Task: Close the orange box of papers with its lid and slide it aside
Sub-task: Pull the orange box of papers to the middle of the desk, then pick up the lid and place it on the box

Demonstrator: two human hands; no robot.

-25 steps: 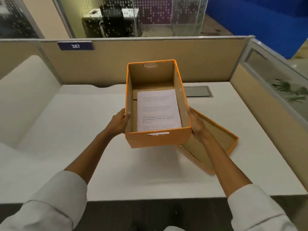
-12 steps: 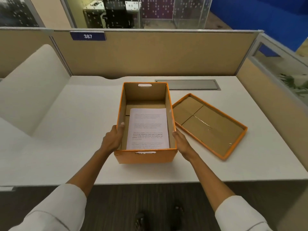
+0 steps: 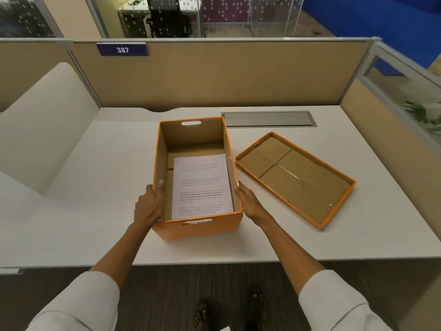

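Note:
The orange box (image 3: 198, 229) stands open on the white desk (image 3: 100, 187), near its front edge. A printed white sheet of paper (image 3: 201, 186) lies flat inside it. My left hand (image 3: 150, 206) grips the box's left wall, thumb hooked over the rim. Against the right wall presses my right hand (image 3: 248, 201). The orange lid (image 3: 294, 179) lies upside down on the desk to the right of the box, brown inside facing up, a small gap between them.
A grey cable hatch (image 3: 268, 119) is set into the desk behind the lid. Beige partition walls (image 3: 214, 72) close the desk at the back and right. A label reading 387 (image 3: 122, 49) hangs on the back partition. Dark floor and my feet show below.
The box was held tilted above the desk and over the lid; it has come down to stand on the desk left of the lid. Both hands stay on its sides.

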